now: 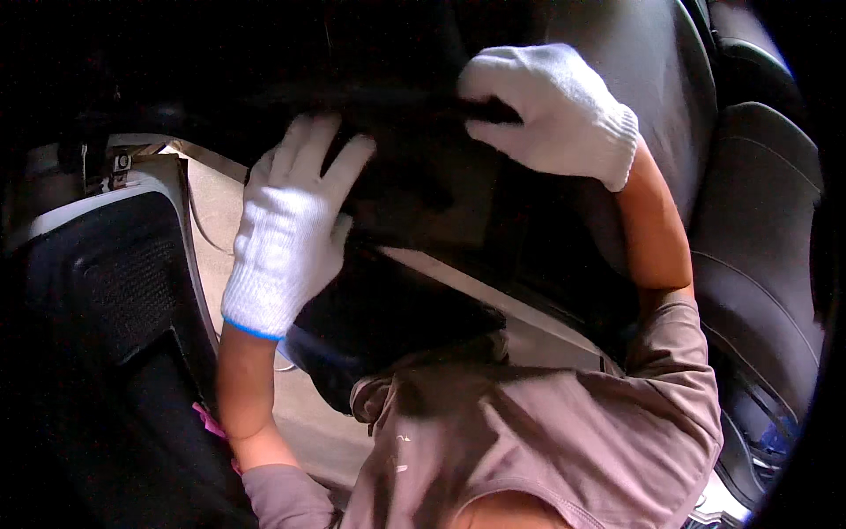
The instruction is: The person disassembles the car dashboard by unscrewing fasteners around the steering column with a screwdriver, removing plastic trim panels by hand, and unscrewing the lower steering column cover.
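Note:
My left hand (286,234), in a white knit glove with a blue cuff edge, reaches forward with its fingers stretched and spread. Its fingertips meet a very dark surface (423,189) inside a vehicle. To the right, beside a dark grey seat (652,97), is my right hand (555,110), also white-gloved. Its fingers are curled, with the thumb below them and a dark gap between. Something dark seems to be in that grip, but deep shadow hides what it is. Most of the area ahead of both hands is too black to read.
A dark door panel (123,264) with a textured patch stands on the left, with a pink strip (210,420) near my left forearm. A pale sill (493,291) runs slantwise below my hands. Another seat (758,229) lies at the right, near a small blue item (777,438).

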